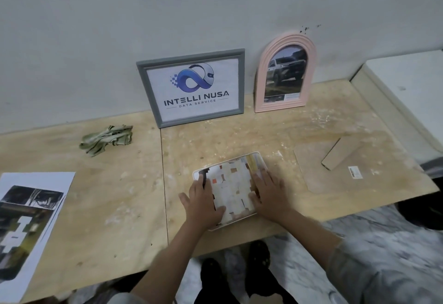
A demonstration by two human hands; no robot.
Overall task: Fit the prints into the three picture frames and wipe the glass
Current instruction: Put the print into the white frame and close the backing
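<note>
A small white rounded frame (257, 157) lies flat near the table's front edge with a print (233, 183) laid in it. My left hand (203, 201) presses flat on the print's left side. My right hand (268, 192) presses flat on its right side. A grey frame (191, 89) with a logo print leans on the wall. Beside it on the right a pink arched frame (285, 73) with a car picture also leans there. A crumpled green cloth (106, 139) lies at the left. The brown backing board (335, 167) with its stand lies flat at the right.
A loose printed sheet (28, 219) lies at the table's left front corner. The plywood table (107, 207) is dusty, with a seam down its middle. A white ledge (407, 75) runs at the right. My feet show below the front edge.
</note>
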